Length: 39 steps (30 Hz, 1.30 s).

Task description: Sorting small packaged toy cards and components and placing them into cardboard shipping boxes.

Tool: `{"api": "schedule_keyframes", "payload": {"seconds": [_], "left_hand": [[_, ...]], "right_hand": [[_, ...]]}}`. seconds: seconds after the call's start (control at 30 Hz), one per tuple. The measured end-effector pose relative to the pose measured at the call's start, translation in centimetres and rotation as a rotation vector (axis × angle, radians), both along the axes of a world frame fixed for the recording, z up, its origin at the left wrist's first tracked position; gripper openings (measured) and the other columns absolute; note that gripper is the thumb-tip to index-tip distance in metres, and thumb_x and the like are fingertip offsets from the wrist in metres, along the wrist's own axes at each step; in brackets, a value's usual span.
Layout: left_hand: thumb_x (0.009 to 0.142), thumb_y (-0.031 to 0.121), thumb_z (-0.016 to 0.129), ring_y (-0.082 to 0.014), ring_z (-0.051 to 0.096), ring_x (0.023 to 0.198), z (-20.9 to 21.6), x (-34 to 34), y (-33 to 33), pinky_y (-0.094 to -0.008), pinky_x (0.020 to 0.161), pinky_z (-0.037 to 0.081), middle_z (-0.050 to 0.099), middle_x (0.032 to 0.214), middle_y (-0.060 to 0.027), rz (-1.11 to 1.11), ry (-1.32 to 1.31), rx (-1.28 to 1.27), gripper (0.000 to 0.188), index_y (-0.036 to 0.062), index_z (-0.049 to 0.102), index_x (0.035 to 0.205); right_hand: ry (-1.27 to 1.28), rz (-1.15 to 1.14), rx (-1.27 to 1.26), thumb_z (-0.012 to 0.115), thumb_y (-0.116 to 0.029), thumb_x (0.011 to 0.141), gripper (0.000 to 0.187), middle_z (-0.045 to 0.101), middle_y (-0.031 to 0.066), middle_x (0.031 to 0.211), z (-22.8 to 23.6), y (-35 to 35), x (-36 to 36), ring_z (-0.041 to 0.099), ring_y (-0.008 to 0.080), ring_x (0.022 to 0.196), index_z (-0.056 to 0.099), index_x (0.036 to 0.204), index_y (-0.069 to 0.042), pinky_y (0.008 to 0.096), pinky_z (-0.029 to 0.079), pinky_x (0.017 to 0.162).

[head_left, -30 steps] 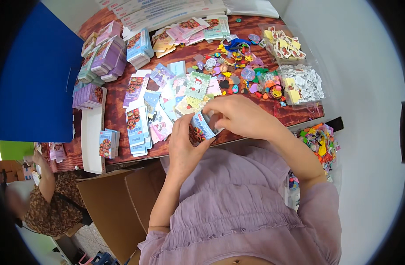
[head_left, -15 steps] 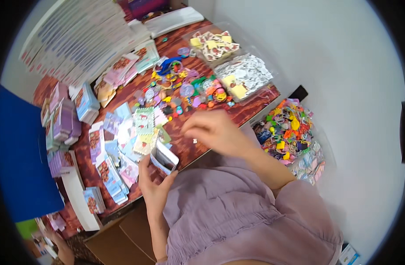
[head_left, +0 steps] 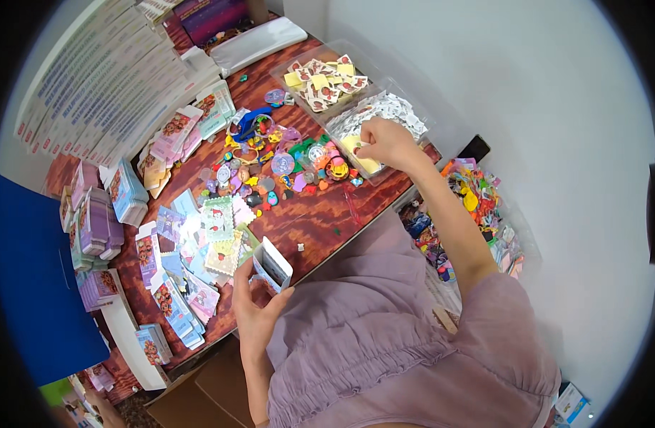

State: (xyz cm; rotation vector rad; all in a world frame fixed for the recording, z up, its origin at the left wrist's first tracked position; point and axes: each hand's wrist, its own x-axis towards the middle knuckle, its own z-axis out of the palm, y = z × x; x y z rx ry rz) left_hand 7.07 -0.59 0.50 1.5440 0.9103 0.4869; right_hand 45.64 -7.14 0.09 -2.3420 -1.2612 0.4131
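Thumb-and-finger pinch, L hand point(head_left: 256, 314), on sm. blue/white carton point(head_left: 273, 267), mouth up, at near edge of dk-red table point(head_left: 320, 232); R hand point(head_left: 392, 145) fingers bunched over yellow pcs point(head_left: 369, 165) in clear 2-compt. tray point(head_left: 277, 80), can't tell if pinching any. By size: table; white box stack point(head_left: 92, 78), far L; long white tray point(head_left: 131, 335), a few cartons in it; upright stacked cartons point(head_left: 95, 221), look made up, contents n/v; flat cartons point(head_left: 172, 307), apparently unformed; stamp-edged cards point(head_left: 217, 220); trinkets point(head_left: 270, 160), loose heap; white packets point(head_left: 395, 107), R-hand compt. Progress, my read: held carton formed, flap not closed, fill unclear, so partway; remaining: flap, flat cartons, plenty of loose pcs.
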Motion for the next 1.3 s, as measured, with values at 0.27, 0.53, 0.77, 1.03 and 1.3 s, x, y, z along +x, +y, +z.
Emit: {"api": "schedule_keyframes", "payload": {"seconds": [0.27,0.53,0.77,1.03,1.3], "left_hand": [[0.069,0.005,0.082,-0.0185,0.056,0.109,0.3,-0.2,0.9,-0.0319,0.087,0.051,0.053,0.123,-0.0093,0.035,0.037,0.052,0.073,-0.0015,0.048,0.134],[0.067,0.013,0.084,-0.0223,0.055,0.112,-0.2,-0.4,1.0,-0.0346,0.096,0.044,0.057,0.122,-0.0112,0.029,0.038,0.1,0.074,-0.0019,0.05,0.132],[0.067,0.013,0.085,-0.0241,0.056,0.113,-0.9,-1.1,0.9,-0.0357,0.097,0.044,0.056,0.124,-0.013,0.029,0.053,0.105,0.077,-0.0023,0.05,0.134],[0.069,0.012,0.084,-0.0234,0.054,0.118,-0.6,-1.8,0.4,-0.0364,0.098,0.045,0.054,0.127,-0.0126,0.087,0.003,-0.017,0.078,-0.0012,0.048,0.137],[0.068,0.011,0.084,-0.0238,0.053,0.119,-0.7,-1.9,0.7,-0.0364,0.099,0.044,0.054,0.13,-0.0129,0.086,0.007,-0.055,0.078,-0.0008,0.048,0.137]], "right_hand": [[0.628,-0.021,0.213,0.063,-0.01,0.087,0.012,0.058,-0.0018,0.072,1.0,-2.2,1.6,0.049,0.0037,0.065,0.071,0.091,-0.001,0.0235,0.039,0.056],[0.621,-0.192,0.188,0.062,-0.01,0.086,0.019,0.057,-0.0029,0.072,3.3,-3.6,3.8,0.05,0.0055,0.064,0.07,0.103,-0.005,0.0252,0.042,0.058],[0.2,-0.141,0.131,0.07,-0.019,0.081,0.017,0.062,0.0023,0.078,0.6,-0.7,3.9,0.059,0.0137,0.072,0.066,0.092,-0.007,0.0296,0.046,0.066],[0.067,-0.138,0.171,0.073,-0.019,0.075,0.019,0.063,0.0089,0.074,-1.2,-0.5,2.9,0.062,0.0209,0.074,0.065,0.084,-0.005,0.0357,0.046,0.068],[0.168,-0.061,0.059,0.073,-0.018,0.072,0.018,0.064,0.008,0.07,-1.1,-1.3,3.5,0.062,0.0203,0.067,0.066,0.078,-0.003,0.0348,0.047,0.062]]}}
